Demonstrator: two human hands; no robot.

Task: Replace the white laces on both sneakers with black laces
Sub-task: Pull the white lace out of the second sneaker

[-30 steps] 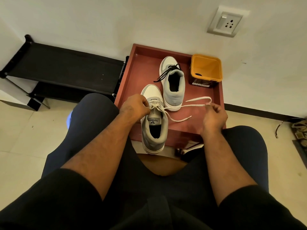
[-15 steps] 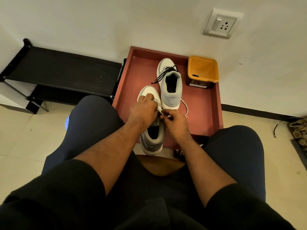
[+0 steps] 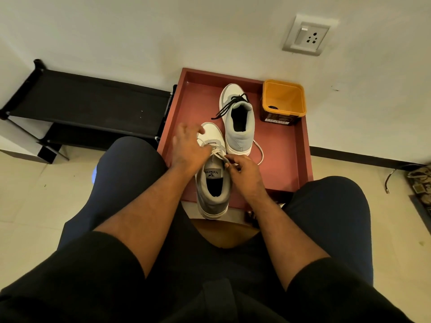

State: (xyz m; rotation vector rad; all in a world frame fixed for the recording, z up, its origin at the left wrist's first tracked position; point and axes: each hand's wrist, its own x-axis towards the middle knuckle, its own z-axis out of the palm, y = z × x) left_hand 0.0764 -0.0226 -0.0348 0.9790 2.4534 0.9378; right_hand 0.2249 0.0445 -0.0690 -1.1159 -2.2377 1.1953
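Pinching the white lace (image 3: 220, 156) near the top eyelets, a seated person's right hand (image 3: 243, 174) works at the near sneaker (image 3: 211, 183), whose heel hangs over the front edge of a red tray (image 3: 289, 164) on the floor. Thumb and forefinger appear closed on the lace; the other fingers curl loosely. The left hand (image 3: 189, 150), fingers spread and relaxed, lies over the sneaker's toe side and grips nothing that can be seen.

That lace looks soft, flat and light, likely to slide freely through the eyelets with little pull, though cloth can snag where it crosses under itself. Holding it close to an eyelet, as the right hand does, or at the stiff tip, should give the best control; the sneaker itself is light enough to shift, so a steadying hand on its upper seems wise.

White at the toe and grey at the collar, the near sneaker shows a printed label on its insole. A loose loop of white lace trails onto the tray to the right. The far sneaker (image 3: 238, 127), just beyond and touching or nearly so, carries a black lace (image 3: 229, 106), its ends loose. An orange tub (image 3: 283, 101) stands in the tray's far right corner.
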